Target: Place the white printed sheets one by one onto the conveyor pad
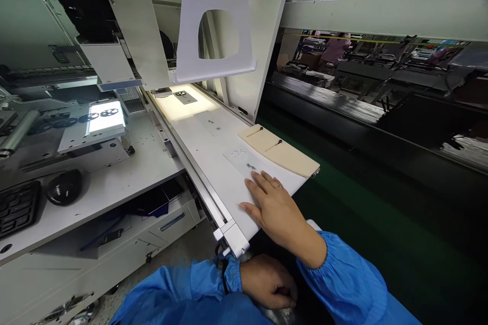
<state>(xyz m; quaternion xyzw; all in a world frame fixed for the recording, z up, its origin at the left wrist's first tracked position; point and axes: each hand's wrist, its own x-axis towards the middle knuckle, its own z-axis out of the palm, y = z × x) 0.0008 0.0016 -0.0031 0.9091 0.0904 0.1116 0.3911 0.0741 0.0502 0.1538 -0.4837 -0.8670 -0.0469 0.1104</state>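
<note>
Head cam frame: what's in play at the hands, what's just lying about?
In play: right hand flat on conveyor belt, fingertips on perforated sheet; left hand below belt end.
Lying about: beige plate, mouse, keyboard, lit panel.

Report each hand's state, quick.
Left hand: curled, whether it holds anything cannot be told.
Right hand: open, flat on the white belt, touching a flat card.

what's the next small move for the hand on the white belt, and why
Probably slide the right hand forward onto the thin white rectangular sheet with punched holes: it lies flat and open, only fingertips touching the sheet's near edge.
</note>
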